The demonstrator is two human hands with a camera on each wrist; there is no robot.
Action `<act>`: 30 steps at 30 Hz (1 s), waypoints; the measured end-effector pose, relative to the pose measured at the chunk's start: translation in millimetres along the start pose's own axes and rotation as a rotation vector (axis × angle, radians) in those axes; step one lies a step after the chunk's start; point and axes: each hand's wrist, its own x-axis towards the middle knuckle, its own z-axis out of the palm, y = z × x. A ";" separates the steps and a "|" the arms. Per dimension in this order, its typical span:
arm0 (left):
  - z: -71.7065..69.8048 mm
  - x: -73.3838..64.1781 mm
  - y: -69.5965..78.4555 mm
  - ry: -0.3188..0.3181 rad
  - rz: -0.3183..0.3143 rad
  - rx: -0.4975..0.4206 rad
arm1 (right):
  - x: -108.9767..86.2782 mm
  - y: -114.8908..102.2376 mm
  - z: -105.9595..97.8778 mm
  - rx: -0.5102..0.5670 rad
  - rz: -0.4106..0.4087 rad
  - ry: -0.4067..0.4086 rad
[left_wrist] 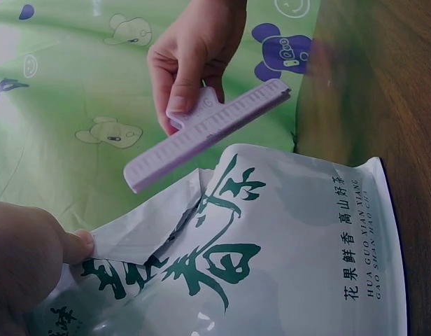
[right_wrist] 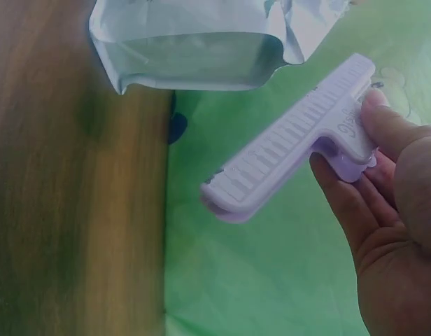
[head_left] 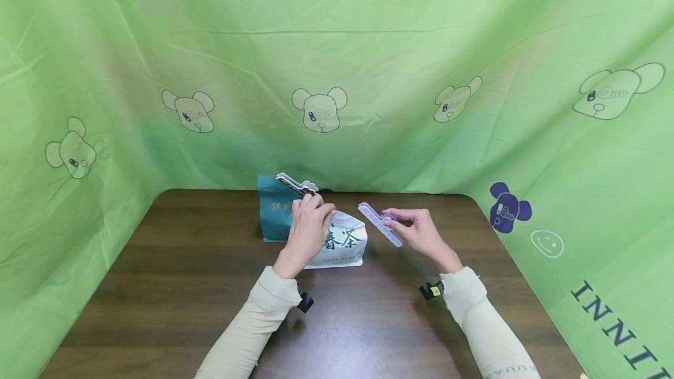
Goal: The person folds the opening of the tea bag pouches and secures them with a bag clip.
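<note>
A white tea bag with green characters stands on the table, its top folded over. My left hand grips the folded top, and in the left wrist view its thumb presses on the fold. My right hand holds a purple bag clip by its handle, between thumb and fingers. The clip's long bar is tilted beside the bag, apart from it, and its two halves lie together in the right wrist view. Part of the tea bag is hidden behind my left hand in the head view.
Behind the white bag stands a teal bag, partly covered by my left hand. A pale clip with a dark strip is at its top. Green printed cloth hangs behind and beside the brown wooden table.
</note>
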 end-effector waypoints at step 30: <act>1.5 -1.0 -0.9 -0.008 0.024 0.029 | 14.5 -10.5 20.5 -0.045 -0.095 -0.112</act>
